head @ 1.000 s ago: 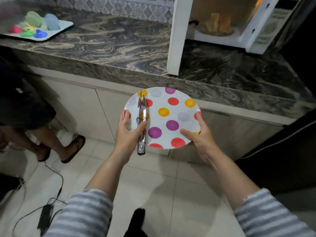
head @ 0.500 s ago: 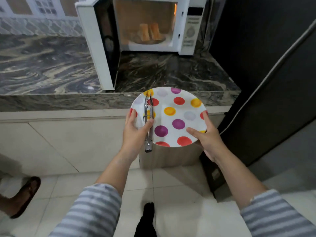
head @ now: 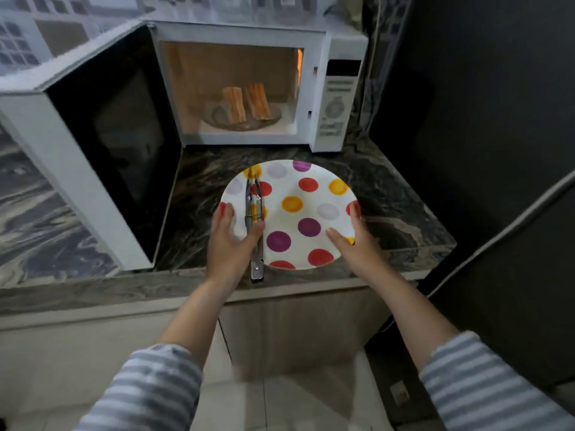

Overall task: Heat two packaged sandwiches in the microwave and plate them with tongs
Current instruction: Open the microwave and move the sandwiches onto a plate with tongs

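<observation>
Both of my hands hold the polka-dot plate (head: 298, 213) over the marble counter (head: 389, 206), directly in front of the open microwave (head: 336, 98). A second ago the plate hung out beyond the counter edge, over the floor, with the microwave off to the upper right; half a second ago the oven was squarely ahead but farther off. I have closed in, and the plate is now within reach of the cavity.

My left hand (head: 231, 244) is clamped on the plate's left rim, thumb pinning the closed metal tongs (head: 255, 225) flat against it; the tongs' hinge end overhangs the near rim. My right hand (head: 354, 241) grips the right rim, thumb on top.

The two sandwiches (head: 245, 102) stand on edge, side by side, on the glass turntable (head: 273, 118) inside the lit cavity. No wrapper is discernible from here.

Judgement: heating appears finished; setting the plate down and freeing the tongs comes next.

Writing: the control panel (head: 334, 104) carries print, but it is too blurred to read. No brand is legible.
</observation>
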A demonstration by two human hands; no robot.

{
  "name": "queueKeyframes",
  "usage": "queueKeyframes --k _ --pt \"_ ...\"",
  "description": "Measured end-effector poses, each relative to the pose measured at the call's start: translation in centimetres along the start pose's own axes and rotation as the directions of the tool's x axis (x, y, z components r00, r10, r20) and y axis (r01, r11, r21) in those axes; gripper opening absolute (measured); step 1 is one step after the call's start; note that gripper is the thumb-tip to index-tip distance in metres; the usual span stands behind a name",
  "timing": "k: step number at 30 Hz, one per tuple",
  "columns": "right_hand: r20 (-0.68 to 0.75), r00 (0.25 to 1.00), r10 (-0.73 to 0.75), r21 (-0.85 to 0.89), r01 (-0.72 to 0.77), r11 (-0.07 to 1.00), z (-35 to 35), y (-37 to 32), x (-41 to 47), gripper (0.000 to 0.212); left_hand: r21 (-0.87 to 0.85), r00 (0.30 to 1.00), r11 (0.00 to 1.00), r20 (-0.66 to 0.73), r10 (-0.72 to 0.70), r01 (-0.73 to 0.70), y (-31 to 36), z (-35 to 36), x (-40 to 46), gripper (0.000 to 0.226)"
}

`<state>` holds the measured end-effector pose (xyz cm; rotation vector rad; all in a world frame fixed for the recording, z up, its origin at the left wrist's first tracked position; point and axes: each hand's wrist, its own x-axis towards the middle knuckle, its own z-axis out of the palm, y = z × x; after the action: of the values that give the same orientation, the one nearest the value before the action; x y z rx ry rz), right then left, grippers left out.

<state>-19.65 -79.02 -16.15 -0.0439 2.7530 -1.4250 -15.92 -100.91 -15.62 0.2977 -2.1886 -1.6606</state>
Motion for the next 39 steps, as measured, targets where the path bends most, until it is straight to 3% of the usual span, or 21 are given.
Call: queueKeyframes --k 5,7,12,19,22,28,32,36,39 --pt "0.058 0.993 0.099 -0.269 -0.080 0.960 0.7 -1.5 5.7 0.076 0.156 0.997 0.986 -0.051 -0.050 0.057 -1.5 1.4 5.4 0.075" --pt "0.078 0.992 0.096 -0.337 -0.065 0.939 0.9 -1.7 7.7 0.075 0.307 0.994 0.947 -0.080 -0.071 0.093 -2.4 1.8 7.2 0.075" --pt "0.187 0.982 0.035 -0.473 0.059 0.879 1.4 -0.7 12.9 0.074 0.511 0.979 0.836 -0.125 -0.160 0.201 -3.1 3.2 9.6 0.076" --pt "0.322 0.945 -0.052 -0.608 0.249 0.754 1.0 0.3 18.0 0.068 0.752 0.970 0.615 -0.212 -0.116 0.237 -3.3 5.1 9.5 0.092" --pt "0.353 0.934 -0.051 -0.624 0.276 0.731 1.0 0.3 19.3 0.067 0.786 0.966 0.562 -0.231 -0.118 0.257 -3.3 5.5 9.5 0.095" --pt "0.390 0.919 -0.067 -0.634 0.320 0.704 1.0 0.4 20.8 0.066 0.819 0.963 0.506 -0.242 -0.122 0.270 -3.3 5.9 9.5 0.078" --pt "0.374 0.924 -0.075 -0.620 0.309 0.721 1.0 0.3 20.9 0.067 0.810 0.959 0.513 -0.238 -0.157 0.285 -3.3 5.9 9.4 0.071" --pt "0.257 0.909 -0.329 -0.534 0.418 0.735 1.7 -1.8 19.2 0.064 0.770 0.958 0.571 -0.255 -0.131 0.283 -3.4 5.7 9.6 0.057" --pt "0.292 0.843 -0.452 -0.302 0.530 0.792 3.3 -4.6 16.3 0.057 0.785 0.964 0.564 -0.249 -0.095 0.258 -3.4 4.4 9.9 0.053"
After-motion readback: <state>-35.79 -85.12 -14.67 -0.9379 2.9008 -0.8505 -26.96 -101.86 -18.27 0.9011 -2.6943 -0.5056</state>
